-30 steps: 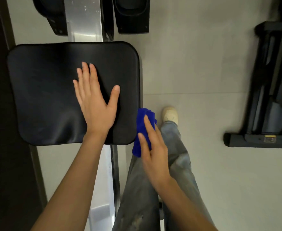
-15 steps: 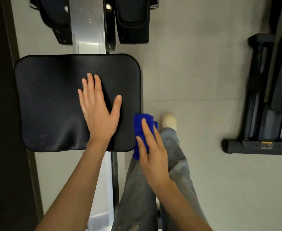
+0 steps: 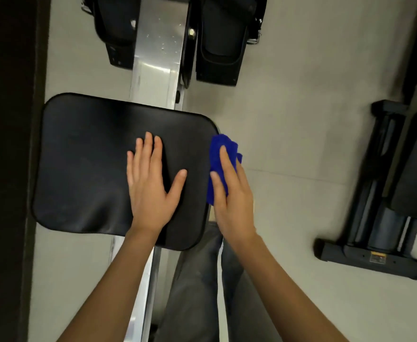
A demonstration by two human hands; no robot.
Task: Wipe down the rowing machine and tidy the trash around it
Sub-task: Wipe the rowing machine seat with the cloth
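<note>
Left hand [image 3: 150, 183] flat on the black seat [image 3: 86, 166], fingers straight, thumb spread. Right hand [image 3: 232, 193] near it but not touching, straight fingers pressing the blue cloth [image 3: 218, 149] against the seat's right edge. Neither hand is curled round anything. Silver rail [image 3: 158, 58] runs from under the seat between two black footrests [image 3: 222, 38].

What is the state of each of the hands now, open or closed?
Left hand: open, flat on the seat.
Right hand: open, pressing the cloth against the seat's right edge.
</note>
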